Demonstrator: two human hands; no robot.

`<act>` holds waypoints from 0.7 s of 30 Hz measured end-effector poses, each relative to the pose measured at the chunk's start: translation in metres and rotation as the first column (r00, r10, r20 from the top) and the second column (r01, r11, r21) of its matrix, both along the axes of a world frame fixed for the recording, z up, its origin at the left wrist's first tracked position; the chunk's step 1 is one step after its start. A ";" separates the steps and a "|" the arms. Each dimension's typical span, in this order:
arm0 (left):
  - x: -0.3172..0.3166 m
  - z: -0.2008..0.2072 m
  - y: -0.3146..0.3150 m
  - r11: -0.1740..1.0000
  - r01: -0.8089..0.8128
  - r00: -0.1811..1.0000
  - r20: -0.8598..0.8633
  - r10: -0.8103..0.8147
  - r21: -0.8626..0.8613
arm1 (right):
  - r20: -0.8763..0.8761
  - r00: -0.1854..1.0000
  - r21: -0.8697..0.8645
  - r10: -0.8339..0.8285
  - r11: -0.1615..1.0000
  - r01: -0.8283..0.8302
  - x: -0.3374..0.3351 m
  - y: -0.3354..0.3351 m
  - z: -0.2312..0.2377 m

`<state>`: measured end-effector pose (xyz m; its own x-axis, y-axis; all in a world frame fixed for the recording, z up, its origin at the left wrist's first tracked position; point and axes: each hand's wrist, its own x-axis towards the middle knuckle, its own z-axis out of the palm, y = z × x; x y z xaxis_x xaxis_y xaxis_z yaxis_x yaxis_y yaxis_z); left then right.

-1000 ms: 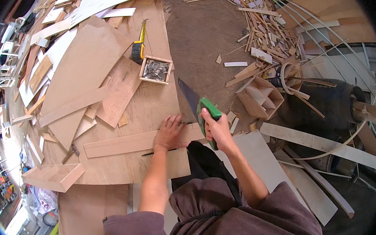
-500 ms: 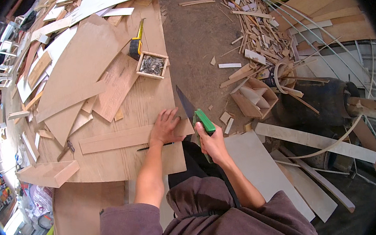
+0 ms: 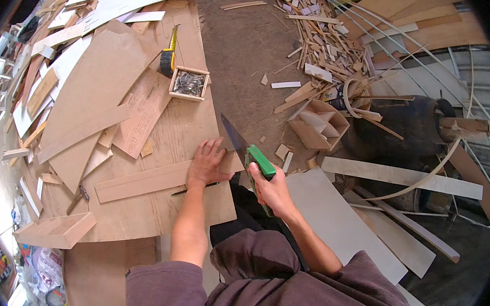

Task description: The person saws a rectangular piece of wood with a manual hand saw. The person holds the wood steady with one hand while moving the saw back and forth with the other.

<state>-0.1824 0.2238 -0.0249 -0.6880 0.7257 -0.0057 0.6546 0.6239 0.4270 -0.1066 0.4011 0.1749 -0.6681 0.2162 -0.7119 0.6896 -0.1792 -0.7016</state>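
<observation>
From where I stand, the thin wooden strip [image 3: 143,183] lies flat near the close edge of the plywood tabletop [image 3: 203,212], its right end jutting just past the board's side edge. The left hand [image 3: 206,162] rests palm down across it, fingers spread and gripping nothing, probably to pin it against sliding. It sits close to the overhang, which I take to be for steadiness there. The right hand [image 3: 271,188] is curled firmly around the green handle of a handsaw [image 3: 257,159], beyond the tabletop's edge, where the blade has room beside the wood. Whether blade and strip touch, I cannot tell.

The strip's long axis runs left to right across the person's front, the right end slightly farther away. The saw lies crosswise to it: handle toward the person, tip pointing away and a little left. A dark pencil-like stick [image 3: 187,190] lies just below the strip, perhaps for easy reach. Farther off, 1 tape measure [image 3: 167,62] touches or nearly touches 1 small box of nails [image 3: 192,98].
</observation>
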 end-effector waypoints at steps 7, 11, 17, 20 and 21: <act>-0.001 0.002 0.001 1.000 0.010 1.000 0.022 -0.009 -0.019 | 0.037 0.999 0.003 0.018 1.000 -0.018 -0.003 -0.001 0.006; -0.001 -0.003 -0.001 1.000 0.008 1.000 0.003 -0.008 -0.007 | 0.072 0.996 0.036 0.045 0.998 -0.047 -0.012 -0.001 -0.004; 0.000 -0.008 -0.004 1.000 0.008 1.000 0.007 -0.008 -0.008 | 0.110 0.991 -0.077 0.080 0.994 -0.071 -0.059 0.010 -0.028; 0.001 -0.009 0.000 0.999 0.025 0.999 -0.021 -0.026 -0.032 | 0.179 0.978 -0.146 0.104 0.986 -0.078 -0.089 0.019 -0.039; 0.002 -0.010 -0.001 0.998 0.030 0.999 -0.024 -0.031 -0.046 | 0.195 0.974 -0.154 0.119 0.984 -0.090 -0.097 0.022 -0.045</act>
<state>-0.1809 0.2232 -0.0353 -0.6656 0.7460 -0.0229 0.6837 0.6217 0.3822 -0.2037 0.4228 0.1296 -0.5202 0.0387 -0.8532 0.8350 -0.1868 -0.5176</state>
